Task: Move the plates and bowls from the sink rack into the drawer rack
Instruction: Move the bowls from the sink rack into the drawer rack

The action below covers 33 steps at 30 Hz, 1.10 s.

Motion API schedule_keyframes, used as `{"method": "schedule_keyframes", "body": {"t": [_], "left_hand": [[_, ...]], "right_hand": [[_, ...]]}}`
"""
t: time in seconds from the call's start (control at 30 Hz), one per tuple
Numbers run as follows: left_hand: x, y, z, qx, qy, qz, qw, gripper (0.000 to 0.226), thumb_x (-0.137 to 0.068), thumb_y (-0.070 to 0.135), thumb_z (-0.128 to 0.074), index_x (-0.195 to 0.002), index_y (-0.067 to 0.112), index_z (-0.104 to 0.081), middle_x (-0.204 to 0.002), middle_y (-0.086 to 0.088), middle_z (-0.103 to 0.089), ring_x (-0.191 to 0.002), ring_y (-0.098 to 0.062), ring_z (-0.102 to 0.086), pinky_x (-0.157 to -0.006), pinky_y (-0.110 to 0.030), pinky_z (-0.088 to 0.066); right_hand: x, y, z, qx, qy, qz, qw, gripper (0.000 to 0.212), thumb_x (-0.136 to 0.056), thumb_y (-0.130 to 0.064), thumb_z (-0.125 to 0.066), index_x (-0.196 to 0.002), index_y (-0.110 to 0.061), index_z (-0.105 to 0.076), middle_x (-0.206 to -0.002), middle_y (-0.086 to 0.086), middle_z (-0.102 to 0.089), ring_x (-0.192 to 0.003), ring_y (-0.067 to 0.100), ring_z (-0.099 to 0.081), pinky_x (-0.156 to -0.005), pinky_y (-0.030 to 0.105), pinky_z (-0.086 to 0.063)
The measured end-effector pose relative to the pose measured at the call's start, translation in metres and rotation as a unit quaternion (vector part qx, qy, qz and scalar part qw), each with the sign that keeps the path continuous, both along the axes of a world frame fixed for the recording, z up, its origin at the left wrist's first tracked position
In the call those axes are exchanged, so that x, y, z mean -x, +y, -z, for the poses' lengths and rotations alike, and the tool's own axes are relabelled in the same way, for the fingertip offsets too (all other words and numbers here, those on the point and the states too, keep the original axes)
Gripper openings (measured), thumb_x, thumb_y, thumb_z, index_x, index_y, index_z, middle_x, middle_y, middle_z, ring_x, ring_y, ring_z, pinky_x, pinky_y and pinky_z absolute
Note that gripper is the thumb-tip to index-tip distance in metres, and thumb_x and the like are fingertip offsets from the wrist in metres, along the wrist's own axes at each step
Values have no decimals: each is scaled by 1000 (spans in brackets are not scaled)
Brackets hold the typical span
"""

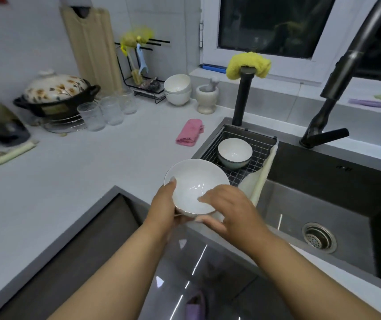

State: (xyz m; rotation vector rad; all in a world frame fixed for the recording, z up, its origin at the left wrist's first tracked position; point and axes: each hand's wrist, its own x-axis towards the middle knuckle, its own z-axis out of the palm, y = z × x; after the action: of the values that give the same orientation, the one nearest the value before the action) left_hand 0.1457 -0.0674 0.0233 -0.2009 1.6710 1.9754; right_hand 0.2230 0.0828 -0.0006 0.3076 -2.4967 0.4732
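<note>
Held bowl: a white bowl (193, 185) was lifted above the table edge, at about 7 o'clock from the sink rack (238, 155), tilted toward the camera.
Left hand: the left hand (164, 209) gripped the bowl's left rim, thumb on the inside, fingers curled beneath.
Right hand: the right hand (228, 209) held the bowl's near-right rim, fingers reaching into it, thumb under the edge; how firmly it pinched was hard to judge.
Sink rack: a wire basket sat in the sink (323, 204) at its left end, holding a second bowl (235, 153) upright.
Table: a pink cloth (190, 131) lay at 9 o'clock from the rack; stacked white bowls (177, 88) and a mortar (207, 98) stood at 11 o'clock.
Faucet: a black faucet (337, 88) rose at 2 o'clock.
</note>
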Motion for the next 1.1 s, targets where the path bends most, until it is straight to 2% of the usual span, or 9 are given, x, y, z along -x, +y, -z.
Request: {"method": "schedule_keyframes", "body": {"t": [0.07,0.2,0.3,0.4,0.5,0.63,0.73,0.87,1.1], "left_hand": [[-17,-20,-4,3,3,-24,1000,37,-99,46,-39,-110,20,-62,-93,-7,-75,-83,-23,-72,-59,-33,-56],[-50,-60,-11,-7,-6,-81,997,34,-100,43,-37,-112,21,-60,-96,-6,-75,-93,-27,-70,-83,-52,-56],[-72,-85,-18,-42,-22,-124,991,36,-101,41,-35,-117,19,-58,-98,-7,-74,-91,-26,-70,-72,-43,-59],[-92,-108,-24,-70,-33,-173,982,35,-102,40,-35,-117,18,-56,-97,-9,-72,-83,-24,-70,-56,-35,-59],[-108,-129,-27,-85,-41,-214,972,36,-102,40,-35,-121,16,-54,-100,-11,-70,-81,-26,-69,-52,-34,-58],[-122,-156,-26,-85,-20,-247,965,36,-102,40,-33,-118,17,-56,-99,-12,-71,-87,-29,-69,-53,-37,-57],[-130,-179,-19,-70,-6,-268,961,38,-102,42,-32,-115,19,-59,-98,-10,-73,-95,-31,-68,-59,-39,-58],[-149,-217,-12,-60,0,-293,954,37,-101,44,-33,-113,21,-60,-99,-9,-74,-97,-30,-68,-63,-38,-58],[-200,-313,0,-45,-32,-342,938,36,-100,46,-37,-118,21,-57,-112,-10,-68,-102,-28,-65,-69,-42,-59]], "right_hand": [[-8,-15,-10,46,11,3,999,47,-91,-54,-47,-106,-16,-69,-103,-3,-68,-103,10,-53,-97,19,-33],[-14,-48,-21,181,-40,15,983,47,-88,-51,-46,-116,-18,-64,-113,-10,-59,-107,2,-43,-96,2,-21],[-14,-72,-21,308,-140,13,941,49,-86,-55,-47,-124,-25,-57,-118,-18,-51,-113,2,-42,-95,15,-32],[-15,-96,-23,439,-241,-10,865,32,-93,-39,-55,-122,-24,-56,-118,-10,-56,-110,9,-53,-89,23,-41],[-18,-121,-17,543,-343,-54,764,19,-96,-40,-50,-111,-31,-58,-111,-9,-62,-106,10,-58,-91,29,-47],[-25,-157,-11,651,-415,-93,629,26,-94,-44,-49,-110,-25,-60,-102,4,-67,-82,16,-64,-79,38,-52],[-29,-181,-12,686,-441,-96,570,32,-95,-35,-50,-120,-18,-56,-106,11,-66,-87,23,-65,-74,40,-54],[-39,-219,-12,684,-486,-117,531,36,-94,-35,-51,-123,-14,-54,-108,17,-68,-94,30,-66,-67,38,-56],[-77,-317,-3,655,-520,-107,537,29,-91,-36,-54,-114,-18,-57,-104,19,-66,-91,30,-65,-68,37,-54]]}}
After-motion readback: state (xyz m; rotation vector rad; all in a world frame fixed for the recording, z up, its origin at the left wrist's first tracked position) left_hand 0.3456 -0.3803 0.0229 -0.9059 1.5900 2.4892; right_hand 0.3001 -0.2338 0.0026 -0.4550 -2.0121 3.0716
